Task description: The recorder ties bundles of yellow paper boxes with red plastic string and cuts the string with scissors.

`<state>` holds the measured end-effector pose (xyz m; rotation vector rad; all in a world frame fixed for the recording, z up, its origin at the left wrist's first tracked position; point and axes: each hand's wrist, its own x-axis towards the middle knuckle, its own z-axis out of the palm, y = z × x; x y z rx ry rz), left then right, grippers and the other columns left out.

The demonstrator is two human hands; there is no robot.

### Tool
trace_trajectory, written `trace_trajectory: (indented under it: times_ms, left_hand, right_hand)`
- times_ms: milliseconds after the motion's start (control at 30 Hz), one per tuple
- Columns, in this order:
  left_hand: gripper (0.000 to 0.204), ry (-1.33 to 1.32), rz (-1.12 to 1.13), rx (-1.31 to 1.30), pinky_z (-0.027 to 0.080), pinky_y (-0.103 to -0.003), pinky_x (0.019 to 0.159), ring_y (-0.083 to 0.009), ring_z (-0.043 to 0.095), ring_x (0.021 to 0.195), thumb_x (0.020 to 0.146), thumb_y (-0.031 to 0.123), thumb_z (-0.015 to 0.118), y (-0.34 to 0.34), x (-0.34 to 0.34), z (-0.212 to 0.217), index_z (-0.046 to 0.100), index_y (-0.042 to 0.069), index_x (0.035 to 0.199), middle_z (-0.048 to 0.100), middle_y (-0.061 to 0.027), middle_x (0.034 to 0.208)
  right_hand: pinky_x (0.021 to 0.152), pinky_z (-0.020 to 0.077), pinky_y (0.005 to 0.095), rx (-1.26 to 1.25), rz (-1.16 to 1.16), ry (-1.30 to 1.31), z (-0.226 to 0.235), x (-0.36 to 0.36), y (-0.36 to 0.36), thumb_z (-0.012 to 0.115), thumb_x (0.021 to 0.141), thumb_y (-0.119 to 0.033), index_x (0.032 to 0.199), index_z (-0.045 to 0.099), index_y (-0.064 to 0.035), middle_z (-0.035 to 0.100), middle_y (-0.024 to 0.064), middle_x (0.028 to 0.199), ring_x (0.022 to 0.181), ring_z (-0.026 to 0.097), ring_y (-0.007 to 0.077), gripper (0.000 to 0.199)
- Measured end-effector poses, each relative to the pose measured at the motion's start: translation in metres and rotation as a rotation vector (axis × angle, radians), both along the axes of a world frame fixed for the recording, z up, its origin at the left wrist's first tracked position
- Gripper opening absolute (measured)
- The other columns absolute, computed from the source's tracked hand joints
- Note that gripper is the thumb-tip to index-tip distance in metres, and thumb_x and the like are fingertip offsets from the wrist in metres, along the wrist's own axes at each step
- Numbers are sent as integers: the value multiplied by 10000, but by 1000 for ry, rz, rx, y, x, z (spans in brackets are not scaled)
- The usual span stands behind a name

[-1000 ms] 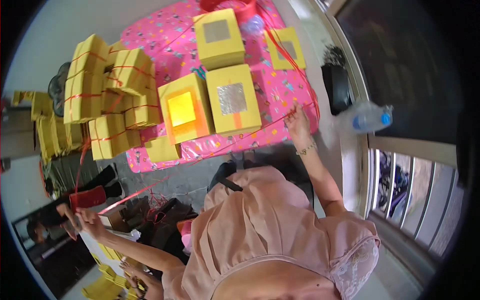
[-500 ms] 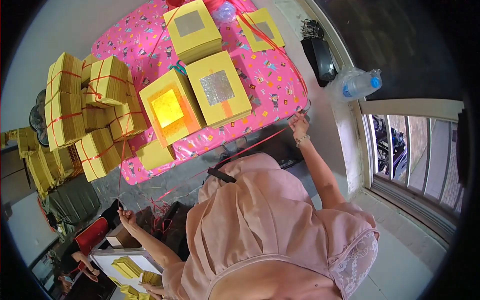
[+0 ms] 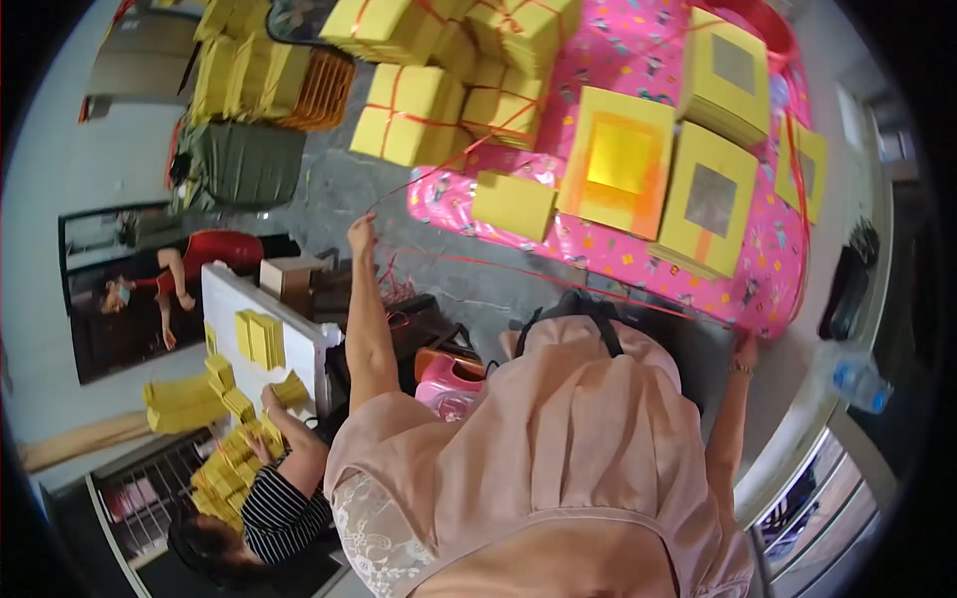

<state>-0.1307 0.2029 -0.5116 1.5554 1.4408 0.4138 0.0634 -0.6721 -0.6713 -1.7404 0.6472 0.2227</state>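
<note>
Head camera: I have a thin red ribbon (image 3: 469,150) slanting down from the tied yellow bundles to the left hand (image 3: 363,235), which pinches it between thumb and fingers out over the floor, short of the worktop (image 3: 688,296). A second red strand (image 3: 518,265) crosses below, running along the near edge of that worktop to its right-hand corner, where I find the right hand (image 3: 746,351) — it is small and blurred there, and I cannot tell whether its fingers are closed on the strand. Close above the left hand sits a bundle (image 3: 407,115) of yellow sheets bound crosswise in red, with more bound bundles behind it. To the right I see a low yellow pad (image 3: 513,204), then a stack with a gold square (image 3: 618,159) and, just beside it, a stack with a silver square (image 3: 706,194); the whole lot rests on a pink patterned cover (image 3: 563,254). Farther out I pick up a red basin (image 3: 768,30) at the top, a clear bottle (image 3: 859,385) beyond the right corner, a pink stool (image 3: 449,387) lower down — and, at lower left, a co-worker in a striped top (image 3: 284,513) handling yellow sheets at a white table (image 3: 269,334).
</note>
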Motion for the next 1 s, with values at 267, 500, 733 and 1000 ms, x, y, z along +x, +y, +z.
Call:
trace_trajectory:
  times_ms: [267,500,733,1000]
  left_hand:
    - [259,127,21,6,403,-248,359,-109,521,419,834,274,620,-22,20,-38,668,69,984,596,-43,605]
    - [249,248,-134,133,343,-229,371,-73,399,397,860,235,579,48,-45,-78,639,91,1054,489,42,550]
    - [237,-18,-27,-93,410,-250,379,-118,556,468,863,202,558,-13,7,-68,563,47,1043,627,-35,717]
    - [224,-26,96,28,316,-239,340,-95,426,373,832,252,617,-20,-7,-56,639,38,890,582,-23,660]
  right_hand:
    - [497,380,241,362,-428,186,19,8,19,577,871,-273,785,594,-144,583,-44,672,566,509,78,155]
    - [488,363,246,420,-503,238,24,24,54,560,881,-247,738,557,-112,523,-29,611,529,464,90,197]
    - [471,352,246,279,-591,203,40,13,37,561,875,-233,746,563,-96,501,-13,598,519,445,88,188]
    - [509,404,263,255,-511,241,57,14,44,585,853,-270,799,614,-66,545,1,635,532,476,107,213]
